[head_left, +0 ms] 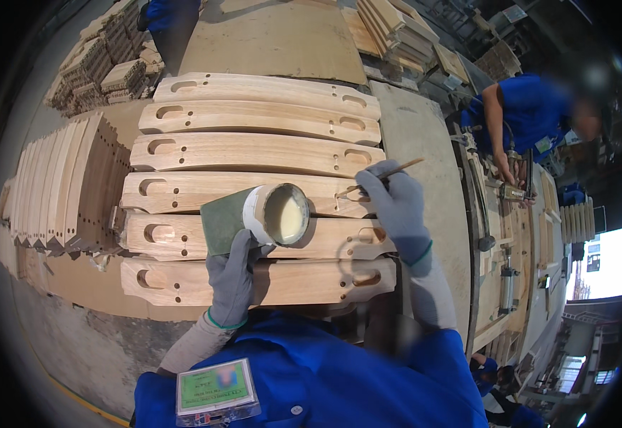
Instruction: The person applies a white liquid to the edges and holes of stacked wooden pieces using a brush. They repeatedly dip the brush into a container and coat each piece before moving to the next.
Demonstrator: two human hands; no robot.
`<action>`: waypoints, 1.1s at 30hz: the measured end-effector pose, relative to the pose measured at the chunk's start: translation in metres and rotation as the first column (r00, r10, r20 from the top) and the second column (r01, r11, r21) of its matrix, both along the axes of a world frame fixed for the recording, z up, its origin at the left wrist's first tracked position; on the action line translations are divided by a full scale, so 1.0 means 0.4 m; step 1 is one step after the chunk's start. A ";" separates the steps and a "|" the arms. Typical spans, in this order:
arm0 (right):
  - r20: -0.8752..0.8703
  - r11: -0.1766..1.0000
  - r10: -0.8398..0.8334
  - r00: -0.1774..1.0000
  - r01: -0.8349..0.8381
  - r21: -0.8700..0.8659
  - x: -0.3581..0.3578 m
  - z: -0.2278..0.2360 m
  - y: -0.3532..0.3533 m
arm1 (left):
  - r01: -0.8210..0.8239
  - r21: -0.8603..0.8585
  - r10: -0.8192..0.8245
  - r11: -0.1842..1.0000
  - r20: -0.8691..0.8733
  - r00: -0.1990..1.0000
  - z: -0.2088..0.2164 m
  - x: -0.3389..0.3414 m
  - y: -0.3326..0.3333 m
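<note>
gripping a cup [256,214] of pale paste [291,220], the left hand [231,279] holds it tipped over the wooden boards [254,151], maybe for easy dipping. apart from it, the right hand [400,205] pinches a thin stick [406,166], tip near one board's end.

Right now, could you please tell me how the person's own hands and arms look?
The left hand and the right hand wear grey gloves with thin green edges. Beyond them come pale sleeves, then bright blue sleeves.
</note>
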State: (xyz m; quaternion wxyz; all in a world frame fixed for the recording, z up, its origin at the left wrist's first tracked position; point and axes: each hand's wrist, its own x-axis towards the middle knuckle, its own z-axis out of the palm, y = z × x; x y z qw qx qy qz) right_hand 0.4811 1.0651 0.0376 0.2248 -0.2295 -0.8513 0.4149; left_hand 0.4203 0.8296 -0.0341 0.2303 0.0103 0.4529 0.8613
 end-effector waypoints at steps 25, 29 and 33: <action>0.109 0.993 0.008 0.994 0.005 -0.116 -0.014 0.026 0.010 | 0.013 0.021 -0.013 1.000 0.031 0.999 0.002 -0.002 -0.004; 0.106 0.993 0.047 0.993 -0.035 -0.111 -0.019 0.009 0.014 | -0.009 0.015 0.008 1.000 0.048 0.999 0.003 -0.001 -0.004; 0.072 0.997 0.076 0.995 -0.078 0.023 -0.011 0.005 0.002 | -0.023 0.011 0.023 1.000 0.021 1.000 0.004 0.003 -0.003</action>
